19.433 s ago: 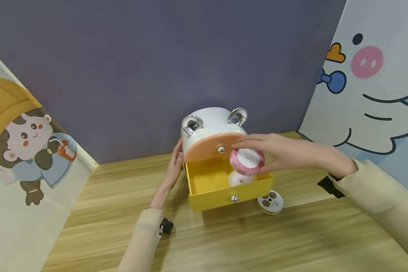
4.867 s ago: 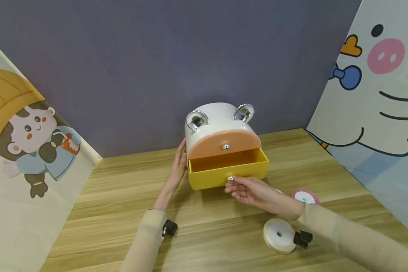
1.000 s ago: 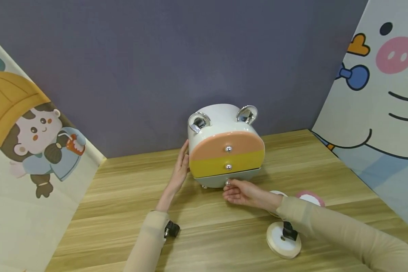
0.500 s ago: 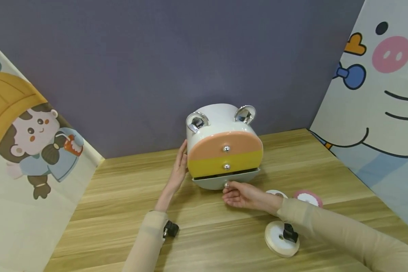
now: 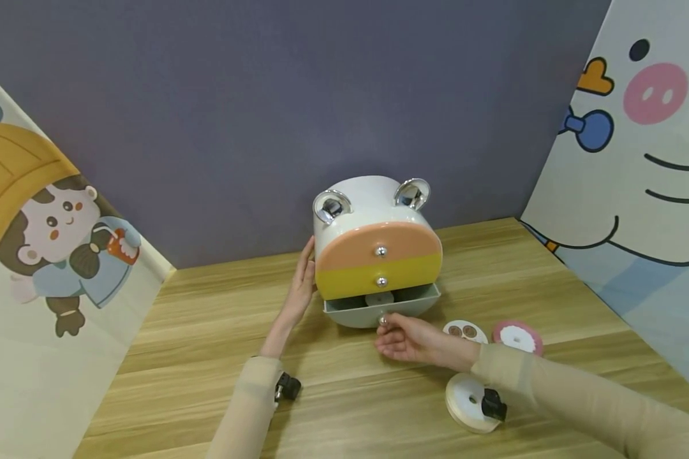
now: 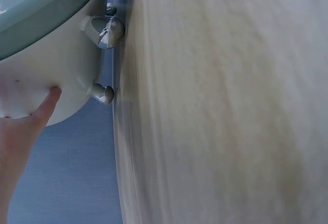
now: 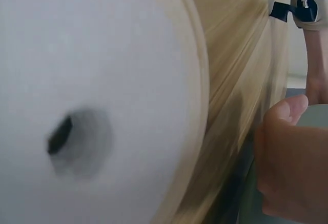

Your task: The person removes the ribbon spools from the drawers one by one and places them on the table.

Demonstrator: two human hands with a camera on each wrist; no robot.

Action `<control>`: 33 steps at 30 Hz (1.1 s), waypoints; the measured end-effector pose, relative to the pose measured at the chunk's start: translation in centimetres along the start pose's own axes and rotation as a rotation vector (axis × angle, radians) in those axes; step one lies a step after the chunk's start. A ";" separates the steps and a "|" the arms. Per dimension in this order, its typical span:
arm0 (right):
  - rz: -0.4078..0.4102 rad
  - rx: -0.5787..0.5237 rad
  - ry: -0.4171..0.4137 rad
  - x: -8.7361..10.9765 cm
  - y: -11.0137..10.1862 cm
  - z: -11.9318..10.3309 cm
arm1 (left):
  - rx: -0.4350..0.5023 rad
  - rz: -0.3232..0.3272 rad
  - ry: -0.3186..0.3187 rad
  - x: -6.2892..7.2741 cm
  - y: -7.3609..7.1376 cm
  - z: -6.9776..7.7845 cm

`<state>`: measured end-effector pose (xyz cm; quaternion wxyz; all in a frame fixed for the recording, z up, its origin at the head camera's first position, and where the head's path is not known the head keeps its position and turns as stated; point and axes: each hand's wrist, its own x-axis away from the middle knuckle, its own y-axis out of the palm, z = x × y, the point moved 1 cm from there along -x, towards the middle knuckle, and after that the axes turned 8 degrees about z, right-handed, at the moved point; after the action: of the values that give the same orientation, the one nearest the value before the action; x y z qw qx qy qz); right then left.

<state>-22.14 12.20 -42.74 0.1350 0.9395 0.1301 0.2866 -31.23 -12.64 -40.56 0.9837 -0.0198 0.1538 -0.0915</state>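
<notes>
A white, rounded mini drawer cabinet (image 5: 367,194) with silver ears stands near the back wall. Its orange and yellow drawers are closed, while the grey-green bottom drawer (image 5: 353,317) is partly pulled out. Inside it lies a pale round roll (image 5: 379,298), seen in part. My right hand (image 5: 419,342) pinches that drawer's silver knob (image 5: 383,320) between thumb and forefinger. Against the cabinet's left side rests my left hand (image 5: 300,290), its fingers extended; in the left wrist view a fingertip (image 6: 54,93) touches the white wall.
To the right on the wooden table (image 5: 344,395) lie a white roll (image 5: 465,398) partly under the right wrist, a pink-rimmed roll (image 5: 515,336) and a roll with brown round prints (image 5: 464,330). Printed panels flank both sides.
The pink-rimmed roll, earlier in my right hand, now lies on the table. The yellow drawer was pushed in. During the last second my right hand has drawn the grey-green drawer out.
</notes>
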 end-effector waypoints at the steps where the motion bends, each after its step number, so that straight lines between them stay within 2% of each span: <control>1: 0.001 -0.004 0.001 0.1 0.0 0.1 | 0.000 -0.002 0.003 0.0 0.0 0.0; 25: -0.034 0.013 0.015 2.7 0.3 2.0 | -0.010 -0.002 -0.002 0.1 0.0 0.0; 33: -0.062 0.018 0.024 3.7 0.4 2.6 | -0.011 0.017 0.033 -0.7 -0.3 -2.4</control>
<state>-17.64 12.55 -42.87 0.1337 0.9327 0.1635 0.2923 -32.70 -12.78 -42.60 0.9816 -0.0225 0.1706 -0.0825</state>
